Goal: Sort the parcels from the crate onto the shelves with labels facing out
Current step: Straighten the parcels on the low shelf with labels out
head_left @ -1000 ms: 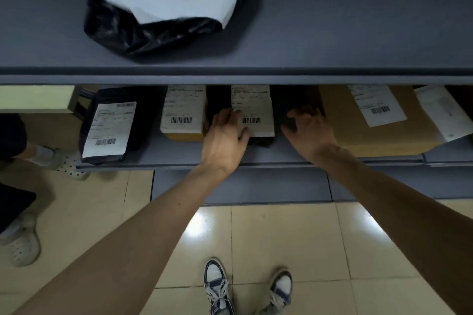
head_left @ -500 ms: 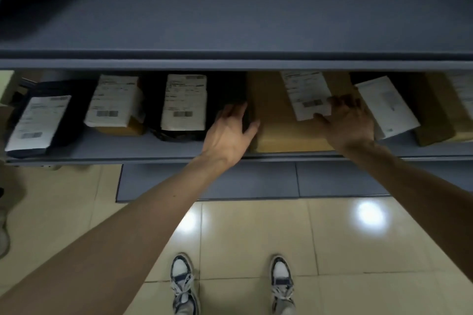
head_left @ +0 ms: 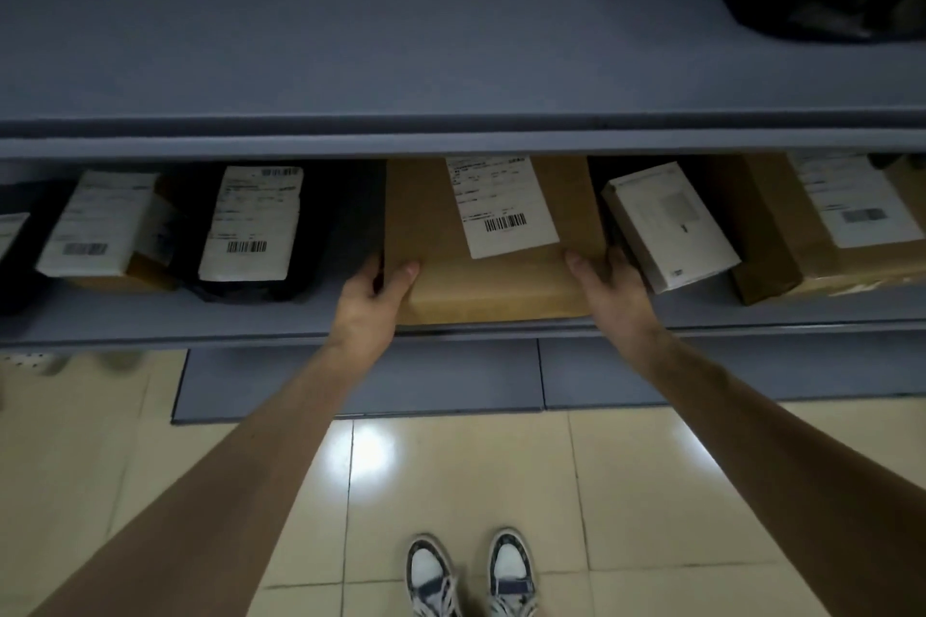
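1. Head view: brown parcel (head_left: 481,275) lies flat on the lower shelf (head_left: 150,320), long axis left-right, label (head_left: 501,205) up and outward.
2. Left hand (head_left: 368,300) grips its near-left corner; right hand (head_left: 609,285) grips the near-right, beside the white box (head_left: 669,225).

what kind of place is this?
Probably a parcel depot or mailroom: grey metal shelf lined with labelled parcels, a cardboard box with a barcode label facing out, tiled floor.
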`<state>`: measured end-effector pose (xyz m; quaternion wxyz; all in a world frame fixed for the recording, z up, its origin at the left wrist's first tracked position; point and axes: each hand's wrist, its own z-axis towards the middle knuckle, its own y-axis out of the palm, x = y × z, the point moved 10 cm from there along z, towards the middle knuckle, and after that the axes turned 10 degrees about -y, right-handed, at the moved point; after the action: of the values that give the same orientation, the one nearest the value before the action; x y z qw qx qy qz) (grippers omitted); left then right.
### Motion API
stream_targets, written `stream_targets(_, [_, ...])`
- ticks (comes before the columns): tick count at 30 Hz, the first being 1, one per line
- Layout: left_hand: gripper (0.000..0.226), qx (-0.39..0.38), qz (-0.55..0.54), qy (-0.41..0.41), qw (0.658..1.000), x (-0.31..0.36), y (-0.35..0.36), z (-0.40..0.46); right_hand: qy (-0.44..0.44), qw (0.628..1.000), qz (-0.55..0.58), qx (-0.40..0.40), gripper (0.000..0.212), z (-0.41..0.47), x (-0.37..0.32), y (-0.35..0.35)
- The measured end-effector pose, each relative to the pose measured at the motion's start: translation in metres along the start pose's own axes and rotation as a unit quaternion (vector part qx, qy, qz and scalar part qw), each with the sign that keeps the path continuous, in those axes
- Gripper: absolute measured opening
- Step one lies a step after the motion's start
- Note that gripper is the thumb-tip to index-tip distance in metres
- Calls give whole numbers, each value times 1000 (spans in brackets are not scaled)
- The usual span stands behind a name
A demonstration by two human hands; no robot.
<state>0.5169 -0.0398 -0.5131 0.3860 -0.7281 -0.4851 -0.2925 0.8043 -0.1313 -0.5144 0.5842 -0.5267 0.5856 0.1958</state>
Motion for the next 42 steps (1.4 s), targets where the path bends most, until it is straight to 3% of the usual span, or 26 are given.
stream_targets(10, [41, 17, -27, -17, 999, -2, 3, -8, 1, 999, 41, 22, 52, -2, 6, 0])
stream_targets(17, [37, -18, -47, 38, 998, -6, 4, -32, -60, 995, 73, 24, 36, -32, -1, -7])
stream_targets(28, [42, -26, -97, 93, 991, -18, 4, -67, -101, 985, 133, 32, 42, -69, 7, -5])
stream_targets(42, [47, -28, -81, 45, 995, -59, -2, -81, -76, 989, 124, 10, 45, -101, 30, 6])
